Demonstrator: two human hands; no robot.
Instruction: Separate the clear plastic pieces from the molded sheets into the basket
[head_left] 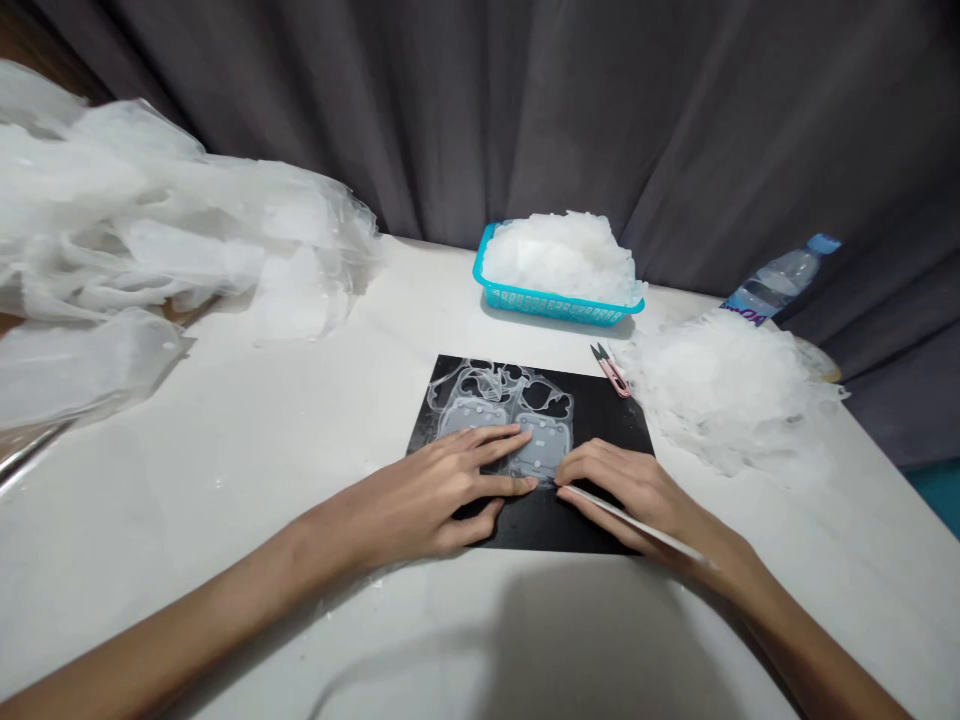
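Note:
A translucent molded plastic sheet (543, 440) with cut-out openings lies on a black mat (517, 522). My left hand (457, 478) rests flat over its lower left part, fingers spread and pressing on it, so some of the sheet is hidden. At the lower right edge of the sheet is my right hand (626, 485), fingers closed in a pen-like grip around a slim white tool (637, 525). The tool's handle runs back toward the wrist. Its tip meets the sheet's edge close to my left fingertips and is too small to make out.
Pink-handled thread snips (613, 372) lie across the mat's upper right edge. Behind stands a turquoise basket (559, 305) heaped with white translucent pieces. A loose pile of similar pieces (720, 390) and a water bottle (776, 285) are at right. Bulky plastic sheets (165, 220) fill the left.

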